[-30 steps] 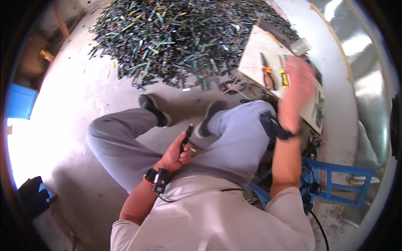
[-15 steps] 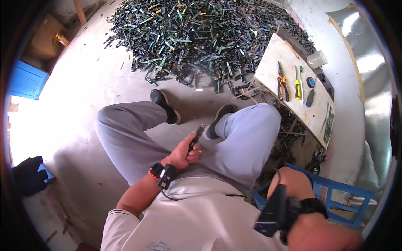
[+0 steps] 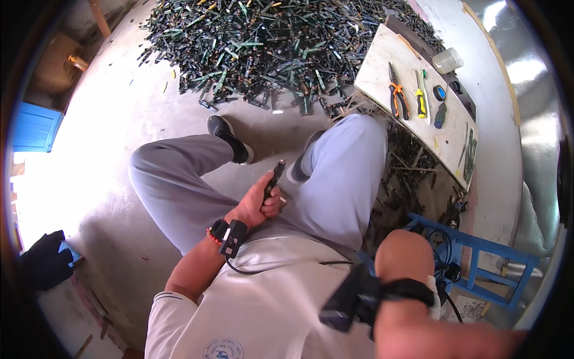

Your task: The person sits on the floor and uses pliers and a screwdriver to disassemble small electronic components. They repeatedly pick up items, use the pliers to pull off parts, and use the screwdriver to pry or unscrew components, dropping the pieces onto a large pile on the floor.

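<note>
In my left hand [image 3: 260, 204] is a slim dark stick-shaped piece [image 3: 274, 179], fingers wrapped round its lower part and its tip pointing up and away. The hand is above my lap, between my knees. My right hand [image 3: 445, 344] is raised at the lower right, smeared and cut off by the lower edge, so its fingers cannot be made out. A black device is strapped to each wrist.
A large pile of dark and green strips [image 3: 257, 54] covers the far floor. On a pale board [image 3: 439, 145] at right lie orange-handled pliers [image 3: 398, 99], a yellow-handled screwdriver [image 3: 421, 103], a dark-handled tool [image 3: 440, 116] and a jar [image 3: 447, 60]. A blue frame [image 3: 472, 251] stands nearby.
My right arm has moved left, its hand blurred at the lower edge. My left hand and the dark piece have risen slightly in view. My right knee has shifted up and left.
</note>
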### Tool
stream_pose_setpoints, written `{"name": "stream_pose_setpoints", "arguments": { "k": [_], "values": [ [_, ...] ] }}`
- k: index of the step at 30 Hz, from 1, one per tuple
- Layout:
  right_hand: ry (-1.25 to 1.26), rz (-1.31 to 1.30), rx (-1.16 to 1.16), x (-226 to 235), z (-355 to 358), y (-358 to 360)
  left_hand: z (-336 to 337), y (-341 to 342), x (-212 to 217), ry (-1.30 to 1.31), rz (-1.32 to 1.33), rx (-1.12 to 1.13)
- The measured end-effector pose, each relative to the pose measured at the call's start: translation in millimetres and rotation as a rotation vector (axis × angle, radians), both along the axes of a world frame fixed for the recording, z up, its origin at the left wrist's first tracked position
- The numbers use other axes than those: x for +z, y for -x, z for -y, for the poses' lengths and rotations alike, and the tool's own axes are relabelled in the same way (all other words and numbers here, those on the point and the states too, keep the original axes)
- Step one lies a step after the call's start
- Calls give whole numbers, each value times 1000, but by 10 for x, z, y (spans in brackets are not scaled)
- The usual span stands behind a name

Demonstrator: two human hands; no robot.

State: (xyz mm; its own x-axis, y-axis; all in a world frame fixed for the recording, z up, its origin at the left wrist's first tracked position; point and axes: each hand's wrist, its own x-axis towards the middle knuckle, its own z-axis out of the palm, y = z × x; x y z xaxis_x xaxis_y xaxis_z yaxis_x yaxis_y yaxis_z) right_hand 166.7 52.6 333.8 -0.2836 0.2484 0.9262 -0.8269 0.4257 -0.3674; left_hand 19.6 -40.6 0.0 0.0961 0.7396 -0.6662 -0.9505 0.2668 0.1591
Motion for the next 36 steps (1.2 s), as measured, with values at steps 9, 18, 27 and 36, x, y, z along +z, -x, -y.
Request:
{"name": "stream_pose_setpoints", "arguments": {
  "k": [9, 18, 27, 36],
  "values": [
    [-135, 958, -788, -1960, -1047, 23, -20, -10, 28, 3, -45, 12],
    [217, 1054, -1193, -2177, -2917, -174, -69, -77, -23, 40, -58, -25],
    [-166, 1492, -1499, -2300, -3553, 139, -57, -45, -30, 58, -42, 42],
    [139, 965, -1237, -2325, -3175, -33, -31, -30, 4, 48, -38, 137]
  ]
}}
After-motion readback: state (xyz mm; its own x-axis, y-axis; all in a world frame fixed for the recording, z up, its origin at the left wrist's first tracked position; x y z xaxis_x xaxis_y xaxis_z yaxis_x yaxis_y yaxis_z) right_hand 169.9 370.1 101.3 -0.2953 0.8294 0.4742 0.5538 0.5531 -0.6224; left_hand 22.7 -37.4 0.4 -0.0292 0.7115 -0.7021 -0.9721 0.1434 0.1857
